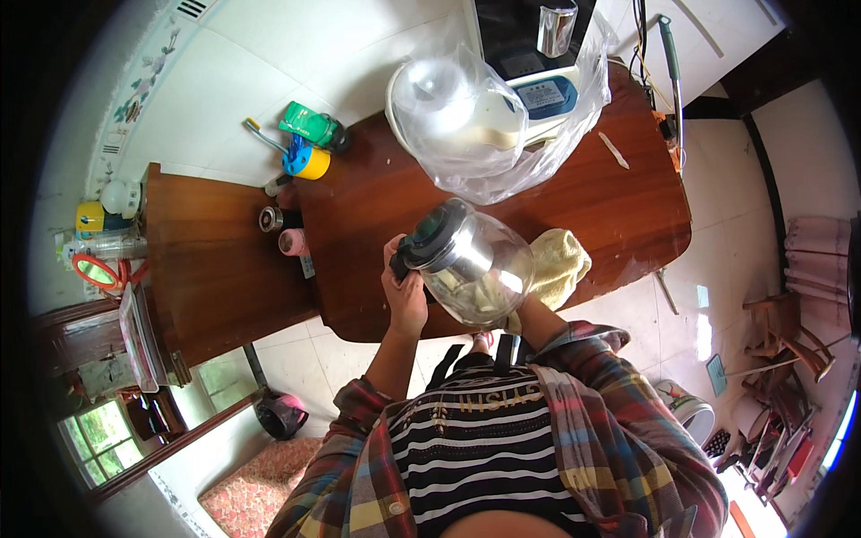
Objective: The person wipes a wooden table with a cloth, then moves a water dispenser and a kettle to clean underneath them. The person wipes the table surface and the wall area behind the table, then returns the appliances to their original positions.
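A clear glass pot [481,269] with a dark lid and a metal collar is held tilted above the near side of the wooden table. My left hand [406,296] grips its black handle. Beneath the pot's right side is my right hand [528,309], mostly hidden by the glass and a pale yellow cloth [562,265]. The cloth bunches against the pot's right side; how the fingers hold it cannot be seen.
A clear plastic bag [484,134] covers a white appliance at the table's [377,228] back. A yellow-and-blue holder [306,161], a green packet [306,122] and a pink bottle [292,242] stand to the left. A metal cup [557,30] is at the back.
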### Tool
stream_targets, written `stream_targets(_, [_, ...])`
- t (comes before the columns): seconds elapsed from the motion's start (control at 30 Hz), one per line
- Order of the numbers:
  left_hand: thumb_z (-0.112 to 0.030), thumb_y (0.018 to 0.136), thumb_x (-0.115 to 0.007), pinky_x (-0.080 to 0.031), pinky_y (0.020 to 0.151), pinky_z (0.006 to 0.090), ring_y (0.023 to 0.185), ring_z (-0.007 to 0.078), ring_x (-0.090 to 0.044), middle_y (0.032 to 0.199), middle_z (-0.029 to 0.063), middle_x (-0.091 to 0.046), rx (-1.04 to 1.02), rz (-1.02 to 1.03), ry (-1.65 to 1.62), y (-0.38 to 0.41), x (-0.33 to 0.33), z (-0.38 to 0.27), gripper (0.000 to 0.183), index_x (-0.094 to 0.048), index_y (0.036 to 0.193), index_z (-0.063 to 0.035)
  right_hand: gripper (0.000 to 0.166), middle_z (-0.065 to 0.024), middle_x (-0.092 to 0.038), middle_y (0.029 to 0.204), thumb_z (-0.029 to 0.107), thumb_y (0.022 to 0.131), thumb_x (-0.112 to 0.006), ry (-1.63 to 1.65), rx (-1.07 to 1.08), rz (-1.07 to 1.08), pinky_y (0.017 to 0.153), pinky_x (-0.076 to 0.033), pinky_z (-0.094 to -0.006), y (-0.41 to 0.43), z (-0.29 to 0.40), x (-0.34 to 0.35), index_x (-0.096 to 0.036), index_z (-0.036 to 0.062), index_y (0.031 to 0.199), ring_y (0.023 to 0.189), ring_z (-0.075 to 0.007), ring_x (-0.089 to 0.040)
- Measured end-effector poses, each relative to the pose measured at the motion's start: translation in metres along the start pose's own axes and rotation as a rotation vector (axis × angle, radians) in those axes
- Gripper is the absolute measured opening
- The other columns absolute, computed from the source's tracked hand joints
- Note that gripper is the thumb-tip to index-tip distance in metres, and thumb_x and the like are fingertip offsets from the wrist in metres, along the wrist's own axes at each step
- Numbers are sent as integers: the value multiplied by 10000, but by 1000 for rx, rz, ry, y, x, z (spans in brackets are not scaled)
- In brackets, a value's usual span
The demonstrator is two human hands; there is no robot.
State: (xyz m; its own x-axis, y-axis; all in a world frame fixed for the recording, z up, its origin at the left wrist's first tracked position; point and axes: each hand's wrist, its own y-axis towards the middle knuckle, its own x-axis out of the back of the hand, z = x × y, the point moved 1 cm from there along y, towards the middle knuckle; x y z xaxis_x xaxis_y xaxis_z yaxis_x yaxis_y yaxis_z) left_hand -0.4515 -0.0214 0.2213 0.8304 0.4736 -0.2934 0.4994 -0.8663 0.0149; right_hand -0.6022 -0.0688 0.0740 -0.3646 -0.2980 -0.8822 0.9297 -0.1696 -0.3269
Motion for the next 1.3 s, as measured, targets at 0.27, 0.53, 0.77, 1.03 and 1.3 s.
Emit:
stream_targets(0.27, [169,646,-393,-361,920,249,1012,158,-488,1117,75,-494,-270,-75,282,39,16,-47,416,-488,1023,22,403,-106,-638,989,350,885,-529,108,217,-361,730,-520,-332,-90,83,-14,-571,19,1111,848,-194,-618])
stream_targets(0.53, [59,634,-608,-471,719,330,805,289,-592,918,141,-589,-651,-29,717,56,-132,-75,181,-542,788,-8,638,-161,-443,1297,411,845,-534,-1308,519,-944,955,-368,-416,-146,174,-15,-342,69,1348,1180,-303,-437])
stream_targets(0.77, [15,505,-665,-480,655,340,807,261,-590,1011,79,-556,-862,159,914,60,-192,-45,316,-491,762,-41,746,-96,-359,1369,530,876,-484,-325,577,-360,993,-335,-452,-195,221,-98,-191,113,1420,1249,-238,-380])
stream_targets(1.03, [-110,729,-613,-402,884,459,849,224,-587,977,45,-597,-1173,162,952,78,-222,-45,107,-544,809,-100,776,-103,-404,1314,418,855,-568,-259,966,-183,991,-364,-384,-179,246,-89,-177,56,1418,1192,-235,-438])
stream_targets(1.3, [-57,660,-703,-420,805,423,945,301,-544,1006,91,-546,-959,-48,1056,129,-216,-28,389,-503,992,-84,578,-47,-434,1325,470,911,-447,-262,967,-252,1009,-320,-400,-117,270,-45,-320,134,1364,1206,-203,-422])
